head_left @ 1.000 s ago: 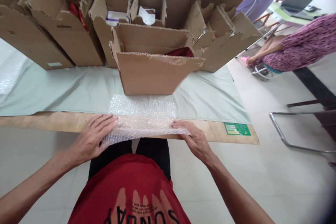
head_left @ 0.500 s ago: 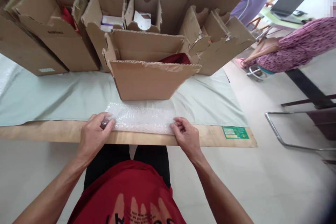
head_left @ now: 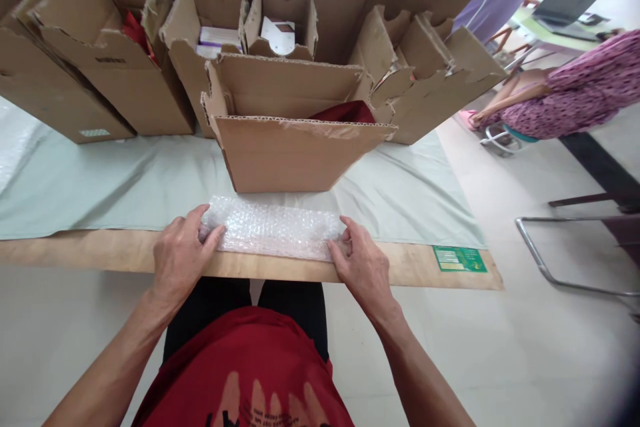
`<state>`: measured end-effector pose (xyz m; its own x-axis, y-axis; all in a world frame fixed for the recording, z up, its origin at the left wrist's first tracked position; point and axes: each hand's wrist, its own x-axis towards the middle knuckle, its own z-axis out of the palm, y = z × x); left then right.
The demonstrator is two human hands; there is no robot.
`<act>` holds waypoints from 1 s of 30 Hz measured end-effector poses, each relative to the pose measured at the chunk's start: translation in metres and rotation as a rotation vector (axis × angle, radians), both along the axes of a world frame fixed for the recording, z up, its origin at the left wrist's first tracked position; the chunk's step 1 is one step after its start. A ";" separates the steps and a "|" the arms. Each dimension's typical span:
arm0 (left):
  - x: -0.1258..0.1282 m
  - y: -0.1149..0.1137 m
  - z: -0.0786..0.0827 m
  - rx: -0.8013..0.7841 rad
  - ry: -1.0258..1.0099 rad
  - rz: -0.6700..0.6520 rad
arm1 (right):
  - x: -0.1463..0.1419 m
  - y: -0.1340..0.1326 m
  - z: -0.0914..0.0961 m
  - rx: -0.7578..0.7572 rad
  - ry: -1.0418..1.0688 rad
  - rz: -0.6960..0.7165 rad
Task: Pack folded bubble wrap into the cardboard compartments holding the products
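A folded or rolled strip of clear bubble wrap lies along the front edge of the table, its long side running left to right. My left hand grips its left end between thumb and fingers, the index finger reaching to the far side. At the right end my right hand holds it the same way, thumb on the near side. Something dark shows faintly at the left end, too covered to name. Just beyond the wrap stands an open cardboard box with dark red material inside.
Several cardboard bins line the back, one with white-and-purple boxes, another with a red item. A pale green cloth covers most of the table. A green label is near the right corner. A person sits at right, near a laptop.
My fingers have spread further over the ends of the bubble wrap, index fingers now on its far side. The dark thing by my left hand is more covered. The view has shifted slightly.
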<state>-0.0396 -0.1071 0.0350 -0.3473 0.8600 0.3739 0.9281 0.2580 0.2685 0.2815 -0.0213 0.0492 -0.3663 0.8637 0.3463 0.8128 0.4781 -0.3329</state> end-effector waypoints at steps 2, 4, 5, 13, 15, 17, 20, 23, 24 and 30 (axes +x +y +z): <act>-0.002 -0.001 0.002 -0.008 0.002 -0.015 | -0.002 -0.004 0.006 0.158 -0.032 -0.003; -0.001 -0.002 0.005 -0.003 0.023 -0.038 | -0.009 -0.010 0.013 0.250 -0.034 0.045; 0.000 -0.002 0.007 0.010 0.044 -0.045 | -0.014 -0.013 0.015 0.251 -0.033 0.091; 0.027 -0.013 0.022 0.055 0.171 -0.388 | -0.037 -0.019 0.002 0.030 -0.134 0.309; 0.028 -0.014 0.022 0.006 0.144 -0.443 | -0.031 -0.011 0.003 -0.010 -0.094 0.344; 0.025 -0.013 0.022 -0.002 0.110 -0.449 | -0.025 0.002 0.007 -0.015 -0.061 0.340; 0.023 -0.013 0.023 -0.006 0.089 -0.461 | -0.021 0.026 0.011 0.017 -0.119 0.231; 0.024 -0.016 0.023 -0.002 0.077 -0.461 | -0.023 0.041 0.009 -0.048 -0.195 0.209; 0.024 -0.017 0.022 0.005 0.061 -0.464 | -0.024 0.043 0.008 -0.083 -0.190 0.228; 0.009 -0.021 0.013 0.145 -0.061 -0.240 | -0.017 0.011 0.015 -0.245 0.065 0.266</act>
<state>-0.0304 -0.1283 0.0482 -0.1665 0.8594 0.4835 0.9388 -0.0118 0.3442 0.2644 -0.0100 0.0642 -0.5731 0.8016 0.1705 0.6444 0.5693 -0.5105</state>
